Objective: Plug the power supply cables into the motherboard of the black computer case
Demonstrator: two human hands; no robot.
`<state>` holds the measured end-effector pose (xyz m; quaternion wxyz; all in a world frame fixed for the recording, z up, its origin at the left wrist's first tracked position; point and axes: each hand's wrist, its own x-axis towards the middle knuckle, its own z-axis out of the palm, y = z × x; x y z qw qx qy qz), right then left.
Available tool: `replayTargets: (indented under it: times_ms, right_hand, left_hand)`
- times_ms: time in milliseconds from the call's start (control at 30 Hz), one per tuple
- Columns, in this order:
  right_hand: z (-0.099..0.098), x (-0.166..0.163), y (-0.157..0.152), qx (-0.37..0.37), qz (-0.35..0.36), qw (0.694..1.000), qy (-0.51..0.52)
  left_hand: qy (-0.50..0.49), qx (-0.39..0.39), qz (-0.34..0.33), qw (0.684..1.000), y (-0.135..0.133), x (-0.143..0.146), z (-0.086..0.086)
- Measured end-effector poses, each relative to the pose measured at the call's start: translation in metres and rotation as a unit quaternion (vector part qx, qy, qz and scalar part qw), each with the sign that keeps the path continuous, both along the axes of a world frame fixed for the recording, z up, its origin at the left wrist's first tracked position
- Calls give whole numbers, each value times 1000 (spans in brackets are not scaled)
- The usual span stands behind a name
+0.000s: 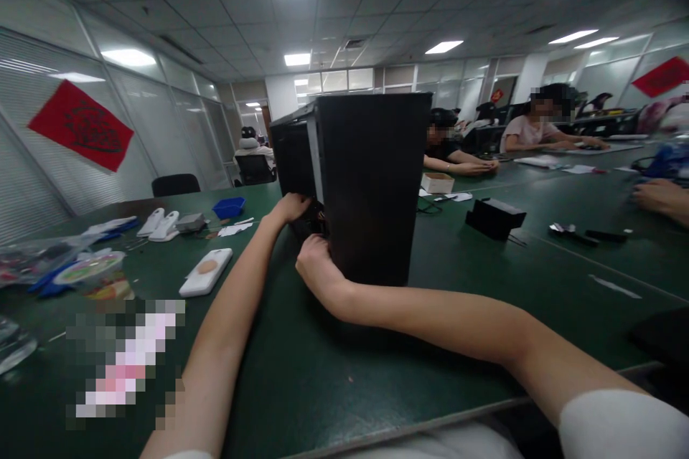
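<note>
A tall black box (371,186), which looks like a computer case, stands upright on the green table, with its left side turned partly away. At its lower left there is a dark gap with small parts or cables (319,214) too dim to tell apart. My left hand (291,208) is at this gap, back of the hand up, its fingertips hidden inside. Just below and nearer to me, my right hand (316,262) is curled against the case's lower left edge with its fingers closed. What its fingertips hold is hidden.
On the left lie a white phone-like case (206,272), a blue tray (229,208) and a plastic tub (94,272). To the right are a black bracket-like box (495,219) and a small open carton (438,183). Other people sit around the table; one person's hand (659,199) rests at the right.
</note>
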<state>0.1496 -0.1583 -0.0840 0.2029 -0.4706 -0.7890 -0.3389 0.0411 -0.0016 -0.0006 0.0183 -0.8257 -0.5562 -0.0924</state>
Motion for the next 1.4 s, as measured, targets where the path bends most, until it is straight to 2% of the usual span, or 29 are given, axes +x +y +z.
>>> replayTargets:
  times_ms: [100, 233, 367, 467, 600, 767, 1033, 1400]
  right_hand:
    - [13, 40, -5, -70, 13, 997, -23]
    - [25, 93, 8, -112, 6, 992, -56]
    - [26, 154, 41, -88, 9, 991, -104]
    - [22, 198, 73, -67, 12, 993, -98]
    - [18, 239, 109, -53, 21, 995, -83]
    - [12, 250, 121, -44, 33, 996, -67]
    - [4, 249, 111, -26, 54, 998, -35]
    - [6, 251, 97, -29, 89, 995, -42]
  left_hand:
    - [46, -8, 19, 999, 4, 4, -4]
    - [89, -37, -8, 995, -1, 16, -7]
    - [106, -34, -32, 993, -8, 32, -2]
    - [126, -47, -69, 989, -20, 41, 5]
    - [157, -81, -87, 980, -40, 48, 17]
    - [179, -104, -86, 974, -56, 49, 27]
    - [175, -103, -91, 975, -67, 49, 33]
    - [192, -136, -89, 968, -92, 51, 44]
